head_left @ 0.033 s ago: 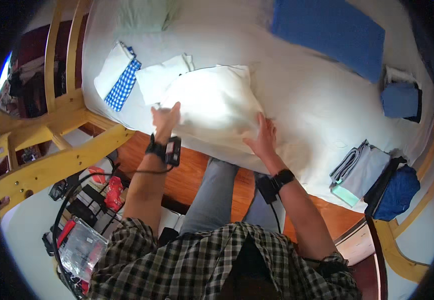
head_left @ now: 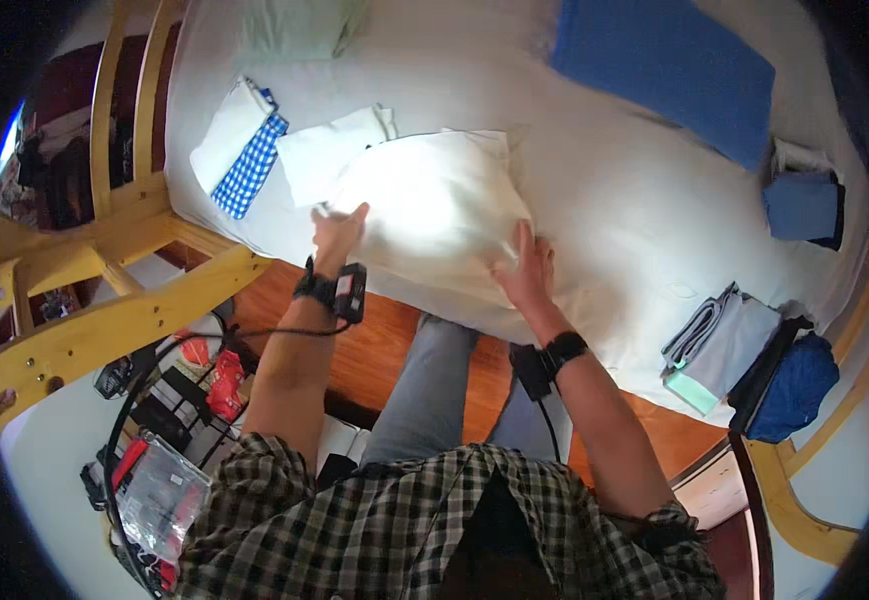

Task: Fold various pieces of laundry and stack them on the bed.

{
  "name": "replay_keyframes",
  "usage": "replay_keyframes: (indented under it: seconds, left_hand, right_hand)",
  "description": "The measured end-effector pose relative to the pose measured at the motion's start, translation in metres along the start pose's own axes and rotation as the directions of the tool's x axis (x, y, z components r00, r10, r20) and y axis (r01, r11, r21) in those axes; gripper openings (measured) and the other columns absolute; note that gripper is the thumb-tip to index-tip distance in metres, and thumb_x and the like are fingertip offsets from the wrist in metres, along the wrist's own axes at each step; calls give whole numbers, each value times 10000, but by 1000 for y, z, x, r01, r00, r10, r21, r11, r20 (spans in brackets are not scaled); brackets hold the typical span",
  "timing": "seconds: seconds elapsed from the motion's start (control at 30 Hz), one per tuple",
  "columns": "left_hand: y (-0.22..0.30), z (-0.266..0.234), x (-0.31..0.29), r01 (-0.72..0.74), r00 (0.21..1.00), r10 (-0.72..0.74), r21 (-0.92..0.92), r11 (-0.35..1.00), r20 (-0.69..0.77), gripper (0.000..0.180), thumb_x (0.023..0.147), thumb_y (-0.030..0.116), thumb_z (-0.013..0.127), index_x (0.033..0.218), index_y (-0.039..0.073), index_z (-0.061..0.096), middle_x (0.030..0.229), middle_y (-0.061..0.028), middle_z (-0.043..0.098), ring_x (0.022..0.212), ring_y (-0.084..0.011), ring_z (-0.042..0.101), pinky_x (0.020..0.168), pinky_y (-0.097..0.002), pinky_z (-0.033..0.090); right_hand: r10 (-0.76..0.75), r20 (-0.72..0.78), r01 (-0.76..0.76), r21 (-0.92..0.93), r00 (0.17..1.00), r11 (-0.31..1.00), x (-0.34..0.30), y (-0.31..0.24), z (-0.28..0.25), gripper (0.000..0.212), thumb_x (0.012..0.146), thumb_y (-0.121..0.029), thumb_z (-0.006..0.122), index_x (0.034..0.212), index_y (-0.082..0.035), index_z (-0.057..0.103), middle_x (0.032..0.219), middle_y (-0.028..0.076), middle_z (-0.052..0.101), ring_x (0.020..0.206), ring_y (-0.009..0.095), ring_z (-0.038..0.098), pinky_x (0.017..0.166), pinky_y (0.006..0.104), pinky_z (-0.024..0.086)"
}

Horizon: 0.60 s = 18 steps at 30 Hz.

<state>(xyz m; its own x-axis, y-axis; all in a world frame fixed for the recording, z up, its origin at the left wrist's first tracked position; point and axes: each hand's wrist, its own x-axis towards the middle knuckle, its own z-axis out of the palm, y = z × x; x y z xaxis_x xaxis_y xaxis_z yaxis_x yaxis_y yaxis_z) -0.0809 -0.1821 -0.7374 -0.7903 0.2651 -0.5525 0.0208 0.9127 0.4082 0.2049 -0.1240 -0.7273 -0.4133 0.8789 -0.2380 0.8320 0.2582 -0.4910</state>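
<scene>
1. Only slightly, both hands have moved since the earlier frame: the left hand (head_left: 337, 238) lies a little farther right in the view, and the right hand's thumb a little higher. Several cloths on the bed show a similarly small shift, so part of this may be the camera.
2. At far left, the wooden bed frame (head_left: 124, 310) runs out toward the dark fisheye rim, where details are lost. Below it, a clear plastic bag (head_left: 159, 500) lies among clutter, its contents hard to make out.
3. Next, a blue checked cloth (head_left: 249, 165) lies partly beneath a folded white one. A pale green cloth (head_left: 299, 28) is cut off by the upper edge.
4. A smaller white cloth (head_left: 324, 155) has its right part hidden by the large white cloth (head_left: 434, 190), which lies on the bed between and just beyond the hands. Glare washes out its folds.
5. The left hand is at its near left edge, thumb and fingers spread, not clenched; whether the fingertips touch is unclear.
6. The right hand is at its near right corner, also spread and slightly blurred; I cannot tell whether any fabric is pinched.
7. Rightward, a large blue folded cloth (head_left: 664, 75) is cut off above. A grey folded stack (head_left: 724, 345) lies beside dark clothing, the lower layers hidden.
</scene>
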Motion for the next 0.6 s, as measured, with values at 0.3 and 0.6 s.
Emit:
replay_keyframes:
  seconds: [0.3,0.6]
  left_hand:
    - [5,-76,29,-247,866,249,-60,967,433,339,626,191,619,861,-44,558,784,-109,581,735,-191,541,683,-275,411]
    - [78,-130,-53,-17,552,477,-563,826,683,326,665,96,576,956,-37,516,839,-84,566,739,-140,528,694,-234,413]
  right_hand:
    - [283,-41,-251,354,958,901,4,-27,7,479,658,-82,545,1093,29,377,941,142,516,821,243,513,730,297,402]
    - [635,43,-406,802,771,438,-53,-72,-172,273,666,-46,559,926,34,544,769,72,574,662,122,520,596,221,414]
